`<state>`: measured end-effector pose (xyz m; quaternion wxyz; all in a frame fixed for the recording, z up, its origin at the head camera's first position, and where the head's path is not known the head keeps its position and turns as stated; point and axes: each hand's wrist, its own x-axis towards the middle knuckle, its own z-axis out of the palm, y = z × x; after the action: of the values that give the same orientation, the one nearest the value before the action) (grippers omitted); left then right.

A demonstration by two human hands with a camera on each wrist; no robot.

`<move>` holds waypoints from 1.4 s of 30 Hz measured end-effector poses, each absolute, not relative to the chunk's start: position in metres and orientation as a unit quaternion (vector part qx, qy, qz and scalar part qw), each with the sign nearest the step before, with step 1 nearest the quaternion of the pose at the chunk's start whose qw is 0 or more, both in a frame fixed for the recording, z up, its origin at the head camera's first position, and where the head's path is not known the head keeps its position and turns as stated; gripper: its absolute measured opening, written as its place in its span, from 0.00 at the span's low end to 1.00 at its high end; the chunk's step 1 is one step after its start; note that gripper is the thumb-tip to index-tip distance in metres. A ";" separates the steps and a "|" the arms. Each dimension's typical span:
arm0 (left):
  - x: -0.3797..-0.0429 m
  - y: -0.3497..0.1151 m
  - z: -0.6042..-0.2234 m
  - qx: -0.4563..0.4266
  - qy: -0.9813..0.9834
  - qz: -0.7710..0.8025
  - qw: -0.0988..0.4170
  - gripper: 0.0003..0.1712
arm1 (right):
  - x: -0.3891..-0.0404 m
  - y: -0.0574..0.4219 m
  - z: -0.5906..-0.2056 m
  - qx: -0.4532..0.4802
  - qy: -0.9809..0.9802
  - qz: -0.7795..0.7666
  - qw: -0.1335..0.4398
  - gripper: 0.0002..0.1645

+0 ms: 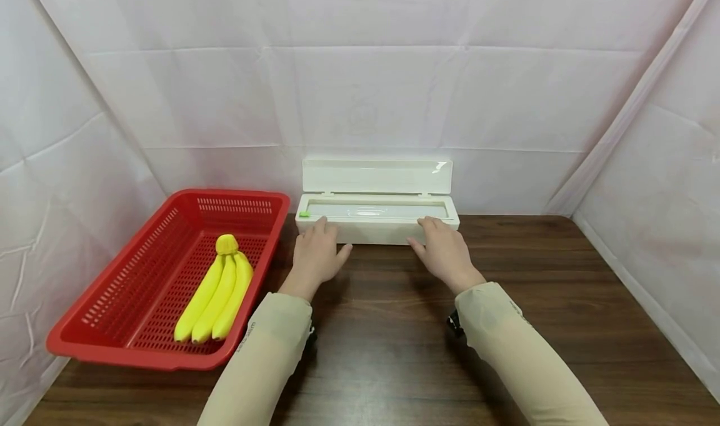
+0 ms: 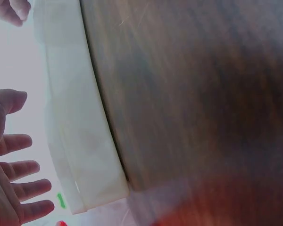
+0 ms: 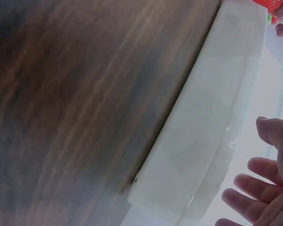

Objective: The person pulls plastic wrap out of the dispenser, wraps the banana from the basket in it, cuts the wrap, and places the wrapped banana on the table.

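A long white box [image 1: 371, 232] stands at the back of the table, its hinged lid [image 1: 377, 176] raised against the curtain. A small green tab [image 1: 304, 214] sits at the left end of its top. In the head view my left hand [image 1: 319, 253] is by the box's front left part, fingers extended and thumb apart. Toward the front right part reaches my right hand [image 1: 444, 251], its fingers also spread. Both wrist views show the fingers apart from one another with nothing held. Whether the fingertips touch the box I cannot tell.
To the left, a red plastic basket [image 1: 169, 192] holds a bunch of yellow bananas [image 1: 216, 295]. White curtains [image 1: 371, 95] close off the back and both sides. Dark brown wooden table [image 1: 382, 351] lies between and around the forearms.
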<state>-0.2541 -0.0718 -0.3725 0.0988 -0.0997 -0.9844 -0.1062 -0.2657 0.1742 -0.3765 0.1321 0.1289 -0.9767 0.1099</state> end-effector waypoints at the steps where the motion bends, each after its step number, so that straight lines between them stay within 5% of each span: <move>1: -0.256 -0.073 -0.371 -0.097 -0.985 -0.104 0.098 0.28 | -0.267 0.175 -0.376 0.130 -0.976 0.107 0.136 0.31; 10: -0.271 -0.082 -0.361 -0.073 -0.990 -0.100 0.070 0.33 | -0.280 0.179 -0.373 0.132 -0.973 0.107 0.153 0.25; 42: -0.307 -0.092 -0.357 -0.050 -0.995 -0.066 0.059 0.19 | -0.320 0.199 -0.368 0.127 -0.981 0.104 0.107 0.19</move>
<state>-0.3069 -0.0919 -0.3573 0.0588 -0.0495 -0.9949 -0.0656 -0.3203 0.1992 -0.3681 0.1071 0.1271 -0.9806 0.1038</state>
